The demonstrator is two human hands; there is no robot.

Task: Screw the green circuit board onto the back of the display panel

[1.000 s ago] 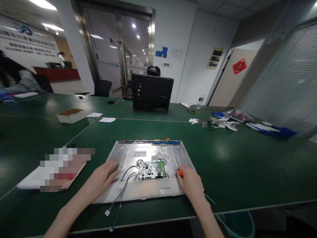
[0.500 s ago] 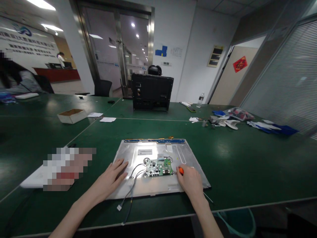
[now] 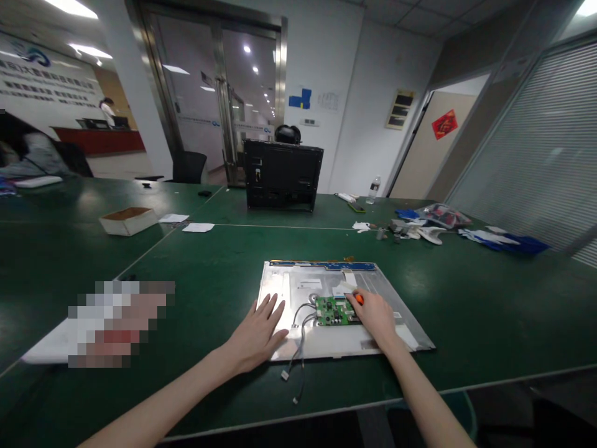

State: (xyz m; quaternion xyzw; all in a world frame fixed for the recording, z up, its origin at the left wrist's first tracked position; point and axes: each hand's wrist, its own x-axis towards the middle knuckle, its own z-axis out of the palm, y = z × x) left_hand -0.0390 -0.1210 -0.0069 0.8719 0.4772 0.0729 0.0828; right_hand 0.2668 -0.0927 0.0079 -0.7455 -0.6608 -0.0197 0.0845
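Observation:
A silver LCD panel (image 3: 336,341) lies back side up on the green table, with a blue board strip (image 3: 321,266) along its far edge. My left hand (image 3: 261,330) rests on the panel's left side, fingers spread and stretched out. In my right hand (image 3: 377,316) is a screwdriver (image 3: 359,298); only a bit of its orange handle shows and its tip is hidden. That hand lies over the right end of the green circuit board (image 3: 333,311). Dark cables (image 3: 303,339) run from the board over the near edge, ending in white plugs (image 3: 285,375).
A black monitor housing (image 3: 283,176) stands upright at the back. A small open box (image 3: 129,221) and papers (image 3: 198,228) lie to the left. Loose parts and bags (image 3: 443,214) are at the right rear, near a water bottle (image 3: 374,190). A blurred-out item (image 3: 116,323) lies at the left.
The panel has shifted right across the table with both hands. My right hand has moved up and over the circuit board with the screwdriver.

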